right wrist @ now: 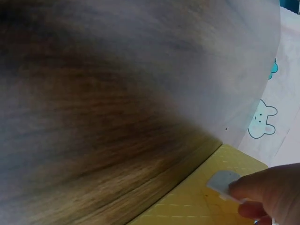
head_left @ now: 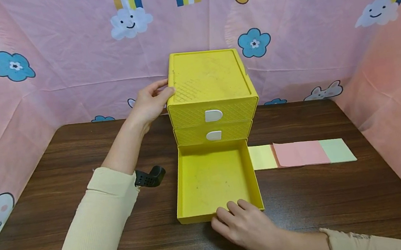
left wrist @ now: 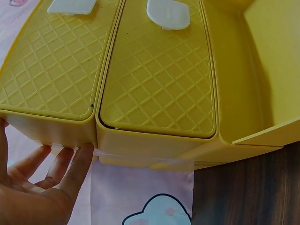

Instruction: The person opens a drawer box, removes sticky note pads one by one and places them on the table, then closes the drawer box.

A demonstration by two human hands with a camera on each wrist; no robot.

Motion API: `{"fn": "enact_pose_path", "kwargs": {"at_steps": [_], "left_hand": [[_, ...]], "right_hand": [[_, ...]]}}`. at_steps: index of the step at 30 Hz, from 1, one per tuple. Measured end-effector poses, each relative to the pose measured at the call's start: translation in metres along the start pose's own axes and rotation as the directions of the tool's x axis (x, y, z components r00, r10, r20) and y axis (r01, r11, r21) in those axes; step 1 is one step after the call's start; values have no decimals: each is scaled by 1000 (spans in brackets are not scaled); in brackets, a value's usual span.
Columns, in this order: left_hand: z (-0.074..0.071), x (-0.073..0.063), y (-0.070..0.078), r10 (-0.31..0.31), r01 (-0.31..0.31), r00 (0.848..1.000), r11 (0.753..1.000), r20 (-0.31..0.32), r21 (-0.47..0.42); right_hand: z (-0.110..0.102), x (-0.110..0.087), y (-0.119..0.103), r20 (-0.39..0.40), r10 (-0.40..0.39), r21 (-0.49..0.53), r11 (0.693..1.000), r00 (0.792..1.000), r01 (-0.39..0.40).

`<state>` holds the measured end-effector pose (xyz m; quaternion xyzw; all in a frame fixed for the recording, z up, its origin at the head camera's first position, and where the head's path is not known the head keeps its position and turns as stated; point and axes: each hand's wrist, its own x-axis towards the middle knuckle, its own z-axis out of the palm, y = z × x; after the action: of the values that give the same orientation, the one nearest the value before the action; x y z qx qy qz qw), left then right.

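Observation:
A yellow drawer unit (head_left: 209, 76) stands on the table, its bottom drawer (head_left: 211, 180) pulled out with a bare inside. My left hand (head_left: 150, 102) steadies the unit at its upper left side, thumb at the top edge; the left wrist view shows its fingertips (left wrist: 84, 152) against the side wall. My right hand (head_left: 249, 229) is at the front of the pulled-out drawer, fingers curled at its front rim. In the right wrist view, the thumb is on the drawer's white tab handle (right wrist: 222, 182), with another finger beneath. The two upper drawers are closed, each with a white tab (head_left: 213, 115).
Right of the drawer lie sticky-note pads in a row: a yellow pad (head_left: 263, 157), a pink pad (head_left: 299, 153) and a green pad (head_left: 337, 150). A black strap (head_left: 150, 177) sits at my left sleeve. Pink printed cloth (head_left: 82, 47) hangs behind the dark wooden table (head_left: 346, 207).

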<state>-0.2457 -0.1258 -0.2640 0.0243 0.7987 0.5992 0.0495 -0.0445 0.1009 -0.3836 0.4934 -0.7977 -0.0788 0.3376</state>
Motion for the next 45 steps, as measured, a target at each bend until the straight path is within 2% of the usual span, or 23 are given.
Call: {"fn": "enact_pose_path", "kwargs": {"at_steps": [23,45], "left_hand": [[0,0,0,-7,7,1000,1000,18,-3],[0,-1,0,1,-1,1000,1000,6,14]], "right_hand": [[9,0,1,-41,87,-47,995,995,-89],[16,1,14,-101,115,-78,989,988,-123]]}}
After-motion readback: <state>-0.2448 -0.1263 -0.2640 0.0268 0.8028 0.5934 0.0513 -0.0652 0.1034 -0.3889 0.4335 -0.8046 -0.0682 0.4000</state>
